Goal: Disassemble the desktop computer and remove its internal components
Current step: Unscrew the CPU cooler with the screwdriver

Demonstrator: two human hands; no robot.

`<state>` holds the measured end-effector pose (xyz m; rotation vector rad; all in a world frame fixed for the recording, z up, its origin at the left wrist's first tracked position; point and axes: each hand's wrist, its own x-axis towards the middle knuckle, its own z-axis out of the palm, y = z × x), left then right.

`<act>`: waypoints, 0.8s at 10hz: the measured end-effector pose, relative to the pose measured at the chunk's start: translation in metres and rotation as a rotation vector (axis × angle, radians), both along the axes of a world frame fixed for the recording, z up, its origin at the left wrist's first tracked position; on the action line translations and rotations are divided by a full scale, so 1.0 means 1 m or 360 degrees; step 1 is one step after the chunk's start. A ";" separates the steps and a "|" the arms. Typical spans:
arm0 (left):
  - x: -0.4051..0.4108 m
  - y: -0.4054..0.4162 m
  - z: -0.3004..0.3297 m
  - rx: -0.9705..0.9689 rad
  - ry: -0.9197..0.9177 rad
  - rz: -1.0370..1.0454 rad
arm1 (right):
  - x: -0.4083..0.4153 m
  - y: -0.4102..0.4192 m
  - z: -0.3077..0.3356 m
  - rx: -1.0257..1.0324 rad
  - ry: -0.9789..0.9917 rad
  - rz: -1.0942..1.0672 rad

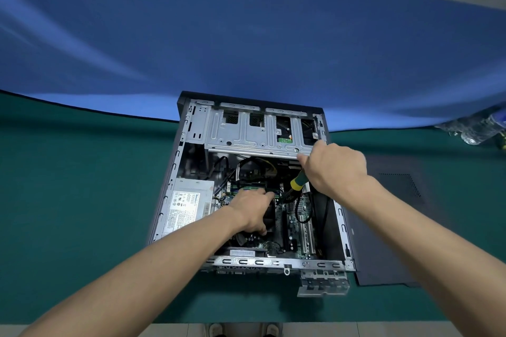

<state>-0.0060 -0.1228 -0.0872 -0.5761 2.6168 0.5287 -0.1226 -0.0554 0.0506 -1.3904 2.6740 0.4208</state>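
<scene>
Desktop computer (pixel 246 186): lies on side, mid table (pixel 68 172), side open.
Power supply (pixel 189 208): in place, left of bay.
Left hand (pixel 253 212): deep in case centre, fingers curled over dark part, probably cooler; exact grip unclear.
Motherboard (pixel 298 224), cables (pixel 301 210), drive cage (pixel 254 131): all fitted.
Right hand (pixel 335 167): fist round screwdriver (pixel 297 182), tip down toward board.
Side panel (pixel 383 227): off, flat on table at right.
Progress: early; only cover removed, internals remain.
</scene>
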 end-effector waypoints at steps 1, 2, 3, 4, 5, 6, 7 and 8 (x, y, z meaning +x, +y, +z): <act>0.000 0.000 0.001 0.0013 -0.0006 0.0008 | -0.004 -0.001 0.002 -0.0058 -0.0534 0.0083; -0.001 0.000 0.001 0.0017 -0.0014 0.0010 | -0.004 -0.001 0.002 -0.0026 -0.0428 -0.0036; -0.001 0.001 0.001 0.0012 -0.0013 0.0009 | -0.009 0.001 0.001 -0.0073 -0.0320 -0.0052; -0.001 0.001 0.002 0.0019 -0.0013 0.0006 | -0.015 0.003 0.002 -0.0152 -0.0714 -0.0007; 0.000 0.001 0.002 0.0023 -0.0012 0.0010 | -0.013 0.006 -0.001 -0.0151 -0.0406 -0.0065; 0.000 0.001 0.001 0.0011 -0.0011 0.0000 | -0.014 0.006 -0.004 -0.0195 -0.0492 -0.0076; 0.000 0.000 0.001 0.0012 -0.0014 0.0001 | -0.011 0.003 -0.002 -0.0159 -0.0686 -0.0054; 0.000 0.000 0.001 0.0019 -0.0011 0.0009 | -0.006 0.001 -0.001 -0.0092 -0.0259 -0.0065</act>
